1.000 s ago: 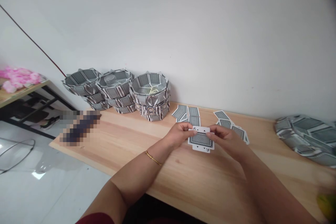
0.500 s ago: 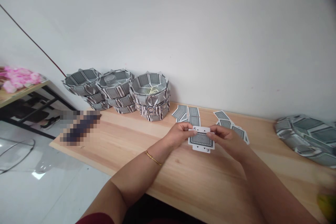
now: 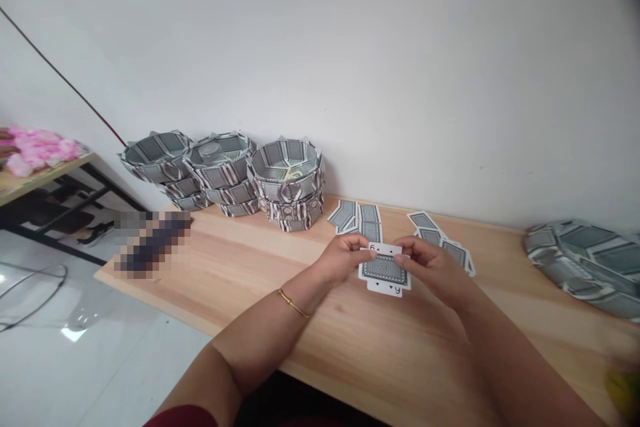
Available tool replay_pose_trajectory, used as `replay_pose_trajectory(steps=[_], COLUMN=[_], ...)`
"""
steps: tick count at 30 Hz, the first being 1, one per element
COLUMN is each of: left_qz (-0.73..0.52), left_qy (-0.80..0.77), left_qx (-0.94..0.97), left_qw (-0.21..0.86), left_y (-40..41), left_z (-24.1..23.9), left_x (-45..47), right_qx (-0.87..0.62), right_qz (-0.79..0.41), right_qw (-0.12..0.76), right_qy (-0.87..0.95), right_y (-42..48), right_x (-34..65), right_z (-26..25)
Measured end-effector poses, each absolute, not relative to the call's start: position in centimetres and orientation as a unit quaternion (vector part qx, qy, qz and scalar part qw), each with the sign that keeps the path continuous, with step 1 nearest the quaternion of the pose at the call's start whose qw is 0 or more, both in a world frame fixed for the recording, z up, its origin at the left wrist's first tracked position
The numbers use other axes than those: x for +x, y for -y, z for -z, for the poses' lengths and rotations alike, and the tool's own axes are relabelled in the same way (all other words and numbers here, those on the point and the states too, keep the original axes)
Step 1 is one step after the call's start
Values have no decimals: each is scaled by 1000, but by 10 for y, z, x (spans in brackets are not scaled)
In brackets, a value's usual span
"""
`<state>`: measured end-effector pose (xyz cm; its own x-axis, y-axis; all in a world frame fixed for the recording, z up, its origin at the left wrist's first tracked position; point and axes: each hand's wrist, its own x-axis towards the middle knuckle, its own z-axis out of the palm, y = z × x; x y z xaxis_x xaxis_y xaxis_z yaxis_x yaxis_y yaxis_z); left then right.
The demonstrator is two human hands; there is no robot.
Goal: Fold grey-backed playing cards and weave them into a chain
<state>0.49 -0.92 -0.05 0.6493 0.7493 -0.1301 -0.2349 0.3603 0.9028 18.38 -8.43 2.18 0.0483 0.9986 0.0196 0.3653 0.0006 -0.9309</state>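
Both hands hold a small stack of playing cards point(image 3: 385, 272) just above the wooden table point(image 3: 300, 320). My left hand point(image 3: 342, 257) pinches the stack's left top corner, thumb on top; a thin gold bangle circles that wrist. My right hand point(image 3: 433, 264) pinches the right top corner. A grey patterned card back lies over a white card face marked 6. Loose face-down cards point(image 3: 356, 216) lie fanned on the table just beyond my left hand, and more face-down cards point(image 3: 440, 240) lie beyond my right hand.
Several bowls folded from cards point(image 3: 285, 180) stand stacked against the white wall at the back left. A wide card-built tray point(image 3: 585, 260) sits at the table's right end. A side table with pink flowers point(image 3: 35, 147) stands at far left, above a glossy floor.
The card stack and both hands have dipped very slightly down and to the right. Nothing else has moved.
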Motion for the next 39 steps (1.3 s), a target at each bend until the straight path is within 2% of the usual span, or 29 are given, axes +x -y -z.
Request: replay_pose_trajectory(steps=[15, 26, 39], left_qz=[-304, -319, -347], left_qy=[-287, -285, -268], left_qx=[417, 399, 403], left_qw=[807, 811, 803], left_y=[11, 13, 19], left_z=[1, 0, -6], left_x=[7, 8, 10], right_qx=[-576, -585, -555], right_qz=[-434, -407, -430], right_qw=[414, 411, 436], right_qy=[556, 569, 563], right_y=[84, 85, 84], right_x=[184, 183, 185], right_z=[-19, -18, -15])
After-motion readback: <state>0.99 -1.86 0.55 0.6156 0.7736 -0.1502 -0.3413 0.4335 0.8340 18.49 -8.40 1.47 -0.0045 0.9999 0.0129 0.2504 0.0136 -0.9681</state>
